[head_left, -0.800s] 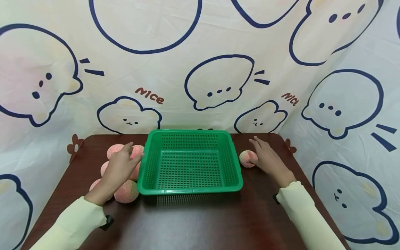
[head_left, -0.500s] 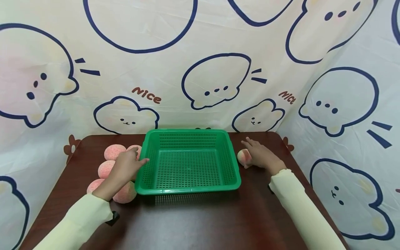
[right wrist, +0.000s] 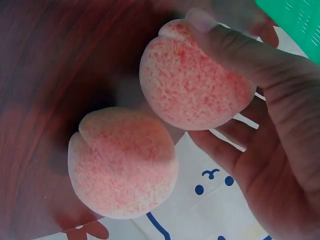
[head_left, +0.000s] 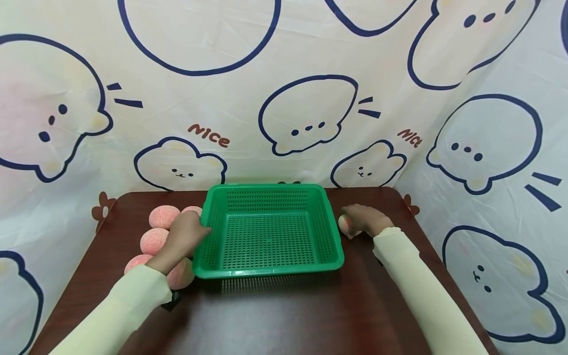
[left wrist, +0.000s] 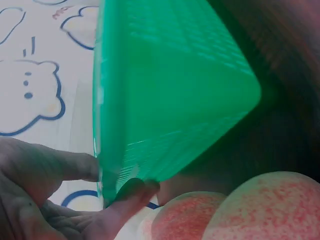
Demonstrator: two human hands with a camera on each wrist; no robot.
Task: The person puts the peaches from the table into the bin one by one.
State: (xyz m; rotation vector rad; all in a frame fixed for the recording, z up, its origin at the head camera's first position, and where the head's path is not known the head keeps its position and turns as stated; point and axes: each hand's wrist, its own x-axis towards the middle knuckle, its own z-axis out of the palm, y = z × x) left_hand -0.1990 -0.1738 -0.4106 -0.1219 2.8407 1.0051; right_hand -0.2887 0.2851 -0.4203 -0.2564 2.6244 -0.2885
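Note:
A green plastic basket (head_left: pixel 268 272) with perforated walls stands upright at the middle of the table. My left hand (head_left: pixel 186 234) pinches its left rim, thumb on the inner side and fingers outside, as the left wrist view shows. To the right of the basket, my right hand (head_left: pixel 367 219) grips a pink and cream peach (right wrist: pixel 195 80) between thumb and fingers. Close beside that one, in the right wrist view, lies a second peach (right wrist: pixel 122 165), mostly hidden by the hand in the head view. Left of the basket, several peaches (head_left: pixel 164 217) sit grouped, some partly covered by my left hand.
Everything stands on a dark reddish-brown wooden table (head_left: pixel 284 315). A white cloth (head_left: pixel 248 108) with cartoon outlines hangs behind it and at both sides. The nearest left peach (head_left: pixel 181 274) lies close to the basket's front left corner.
My left hand has moved right and down from over the peaches onto the basket's left rim. My right hand has moved left and its fingers have curled around a peach.

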